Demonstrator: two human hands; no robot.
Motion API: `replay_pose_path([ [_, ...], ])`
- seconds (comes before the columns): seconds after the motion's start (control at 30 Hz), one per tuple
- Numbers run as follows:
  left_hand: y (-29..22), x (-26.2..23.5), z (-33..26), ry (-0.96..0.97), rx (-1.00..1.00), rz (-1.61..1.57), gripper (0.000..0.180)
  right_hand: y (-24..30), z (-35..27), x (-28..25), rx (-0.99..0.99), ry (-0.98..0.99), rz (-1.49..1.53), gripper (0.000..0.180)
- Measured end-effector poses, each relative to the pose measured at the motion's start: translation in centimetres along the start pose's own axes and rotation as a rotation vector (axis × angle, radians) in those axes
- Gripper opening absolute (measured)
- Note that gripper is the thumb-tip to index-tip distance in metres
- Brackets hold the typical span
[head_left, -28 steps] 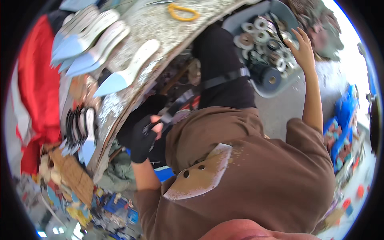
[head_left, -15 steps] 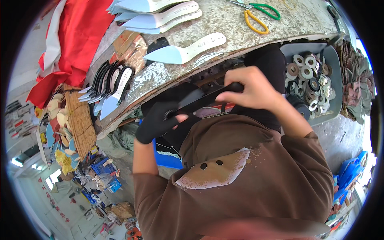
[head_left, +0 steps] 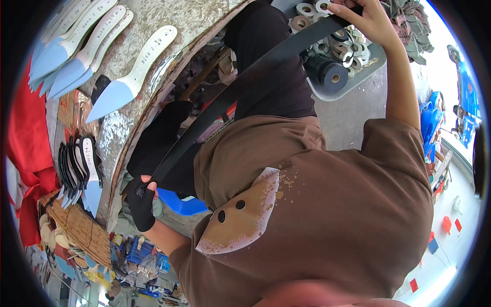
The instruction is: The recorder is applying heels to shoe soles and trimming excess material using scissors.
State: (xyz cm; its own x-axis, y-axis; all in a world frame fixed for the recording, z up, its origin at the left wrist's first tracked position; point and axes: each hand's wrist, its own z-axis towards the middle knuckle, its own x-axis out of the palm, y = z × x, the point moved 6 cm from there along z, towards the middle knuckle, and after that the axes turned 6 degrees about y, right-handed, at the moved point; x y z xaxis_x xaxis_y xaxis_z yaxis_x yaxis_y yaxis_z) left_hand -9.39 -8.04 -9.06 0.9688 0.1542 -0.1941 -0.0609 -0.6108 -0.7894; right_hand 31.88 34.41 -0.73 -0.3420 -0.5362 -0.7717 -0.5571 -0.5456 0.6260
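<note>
A long black strip point(head_left: 281, 53) of flat, flexible material is stretched slantwise across my lap, from lower left to upper right. Its lower end is pinched by my left hand point(head_left: 140, 203), which wears a black fingerless glove, below the bench edge. At the upper right, above a grey tub, my bare right hand point(head_left: 372, 21) grips the other end. The strip looks wider toward the right hand and narrow near the left. On the bench nearby lies a single white and light-blue insole-shaped piece point(head_left: 134, 77).
More such pieces point(head_left: 84, 48) are stacked on the worn bench point(head_left: 115, 143), with a fanned black-edged set point(head_left: 82, 166) near its edge. The grey tub point(head_left: 376, 66) holds several tape rolls and a large black roll point(head_left: 327, 75). Red material point(head_left: 30, 138) hangs at the left.
My hands have moved far apart, the left down and left, the right up and right. The black strip, short between them before, now spans a long stretch. The view has turned.
</note>
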Motion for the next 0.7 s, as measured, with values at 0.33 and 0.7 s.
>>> replay_pose_path([
  [0.33, -5.1, -0.8, -0.6, -0.152, 0.12, 0.003, 0.016, 10.4, 4.4, 10.9, -0.541, -0.217, 0.275, 0.028],
  [0.7, -17.0, -0.2, 11.1, -0.639, 0.928, 1.217, 0.026, 20.0, 6.8, 25.7, -0.358, 0.187, 0.803, 0.036],
])
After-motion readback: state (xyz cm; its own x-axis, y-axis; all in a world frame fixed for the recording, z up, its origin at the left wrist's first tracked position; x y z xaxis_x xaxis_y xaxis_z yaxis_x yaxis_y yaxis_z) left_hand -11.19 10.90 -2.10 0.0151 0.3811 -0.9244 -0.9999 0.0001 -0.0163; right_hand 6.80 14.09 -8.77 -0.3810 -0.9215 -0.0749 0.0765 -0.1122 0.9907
